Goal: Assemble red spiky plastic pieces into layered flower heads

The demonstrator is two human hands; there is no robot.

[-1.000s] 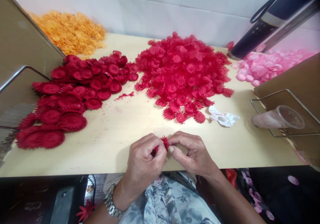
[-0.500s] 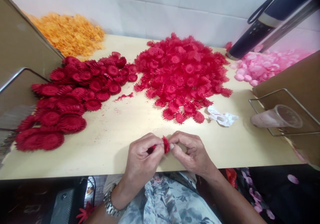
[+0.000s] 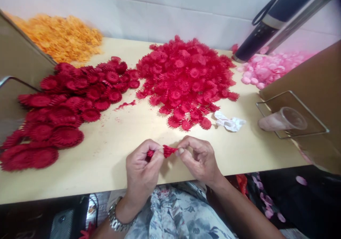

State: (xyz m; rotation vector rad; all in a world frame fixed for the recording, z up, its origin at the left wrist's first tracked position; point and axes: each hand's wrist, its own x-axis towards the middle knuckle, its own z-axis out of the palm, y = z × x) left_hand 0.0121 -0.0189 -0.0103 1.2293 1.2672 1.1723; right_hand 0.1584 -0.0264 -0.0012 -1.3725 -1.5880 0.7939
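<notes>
A small red petal piece (image 3: 169, 151) is stretched between my two hands above the front part of the table. My left hand (image 3: 145, 164) pinches its left end, and more red shows inside the curled fingers. On the right end, the thumb and forefinger of my right hand (image 3: 195, 157) are closed. Beyond the hands lies a big heap of bright red fringed flower pieces (image 3: 186, 75). Darker red stacked flower pieces (image 3: 64, 111) cover the left of the table.
Orange petals (image 3: 64, 38) lie at the back left, pink petals (image 3: 269, 68) at the back right. A crumpled white tissue (image 3: 229, 121) is right of the heap. A clear cup (image 3: 283, 120) sits in a wire holder. A dark flask (image 3: 261, 36) leans behind.
My hands have moved slightly apart, and the red piece between them now lies stretched sideways instead of upright. The whole view has shifted a little.
</notes>
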